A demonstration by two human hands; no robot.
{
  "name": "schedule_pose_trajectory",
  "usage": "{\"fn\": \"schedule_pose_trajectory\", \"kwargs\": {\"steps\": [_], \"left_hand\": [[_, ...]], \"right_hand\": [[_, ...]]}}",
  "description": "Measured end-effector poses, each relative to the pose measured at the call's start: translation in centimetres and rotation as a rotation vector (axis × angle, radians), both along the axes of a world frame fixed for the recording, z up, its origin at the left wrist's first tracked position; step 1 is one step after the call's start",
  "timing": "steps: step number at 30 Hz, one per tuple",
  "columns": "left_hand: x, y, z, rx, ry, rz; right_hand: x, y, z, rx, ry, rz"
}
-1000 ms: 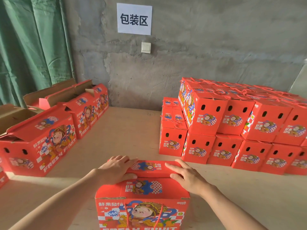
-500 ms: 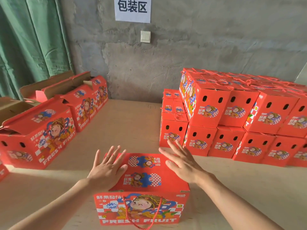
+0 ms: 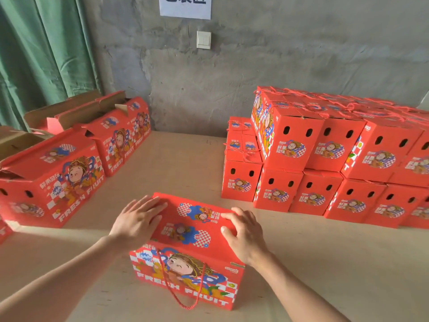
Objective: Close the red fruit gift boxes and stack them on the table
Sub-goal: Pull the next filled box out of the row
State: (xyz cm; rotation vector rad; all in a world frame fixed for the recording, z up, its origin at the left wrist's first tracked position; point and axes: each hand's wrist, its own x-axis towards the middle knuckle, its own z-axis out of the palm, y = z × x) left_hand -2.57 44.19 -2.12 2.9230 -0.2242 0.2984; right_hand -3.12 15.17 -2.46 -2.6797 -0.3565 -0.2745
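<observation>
A red box (image 3: 185,231) sits on the table (image 3: 181,159) right in front of the person, low in the middle of the view, with its long printed face toward the camera. Its top flaps lie flat and meet, so the lid is shut. A red rope handle (image 3: 185,298) hangs in a loop down the front face.

The left hand (image 3: 135,223) lies palm down on the 9 o'clock end of the top, fingers straight and close together, tips reaching toward the far edge. The right hand (image 3: 243,233) rests on the 3 o'clock end, fingers loosely bent, with tips and thumb touching the lid and nothing pinched. The hands are well apart, and the printed middle of the lid shows between them.

At 2 o'clock from this box stands a stack of shut boxes (image 3: 325,159), two layers high. Their end faces with paired holes are toward the camera, and rope handles lie across the tops. A single-height row runs along the stack's left side.

At 10 o'clock, well apart from the near box, open boxes (image 3: 53,180) line the table's left side, flaps raised and brown insides showing.

At 12 o'clock is a grey wall (image 3: 278,54) with a white switch (image 3: 203,39) and, above it, a paper sign (image 3: 185,5) cut off by the top edge. A green curtain (image 3: 41,54) hangs at 11 o'clock.
</observation>
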Motion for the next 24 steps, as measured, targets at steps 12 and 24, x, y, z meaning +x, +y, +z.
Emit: {"fn": "schedule_pose_trajectory", "kwargs": {"steps": [12,24], "left_hand": [[-4.4,-9.5,-0.6,-0.644,0.035,0.328],[-7.3,-11.1,-1.4,-0.892,-0.063,0.293]], "right_hand": [[-4.9,1.9,3.3,-0.47,0.267,-0.072],[-6.0,3.6,2.6,-0.193,0.165,-0.113]]}}
